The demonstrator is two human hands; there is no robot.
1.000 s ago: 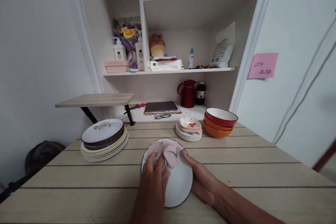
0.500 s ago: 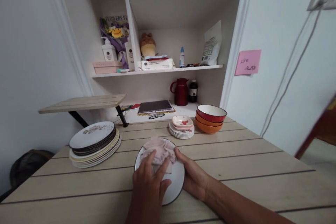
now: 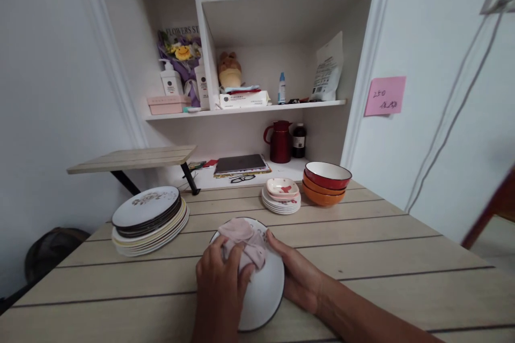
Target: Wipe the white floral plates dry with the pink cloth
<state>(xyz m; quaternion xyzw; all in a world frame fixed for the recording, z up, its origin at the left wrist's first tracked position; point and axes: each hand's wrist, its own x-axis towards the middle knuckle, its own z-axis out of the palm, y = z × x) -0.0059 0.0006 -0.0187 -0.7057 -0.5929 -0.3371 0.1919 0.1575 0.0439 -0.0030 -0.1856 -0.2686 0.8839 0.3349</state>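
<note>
A white plate [image 3: 263, 297] with a dark rim is tilted above the front of the wooden table [image 3: 386, 257]. My right hand [image 3: 300, 273] grips its right edge, thumb on the upper face and the other fingers mostly hidden underneath. On the plate's face lies a crumpled pale pink cloth [image 3: 247, 244]. My left hand [image 3: 223, 273] presses on this cloth with bent fingers, gripping its near left part. The plate's left edge is partly hidden by my left hand.
At the left stands a tall stack of plates [image 3: 151, 220] beside a small raised shelf [image 3: 132, 158]. Behind my hands are small dishes [image 3: 281, 198] and stacked red and orange bowls [image 3: 325, 185]. Further back are a laptop [image 3: 240, 163], glasses [image 3: 243, 178] and a red jug [image 3: 280, 142].
My left hand has shifted slightly left and down, its fingers more bent, and the cloth has bunched differently. The plate has tilted and dropped a little. The view has turned slightly left.
</note>
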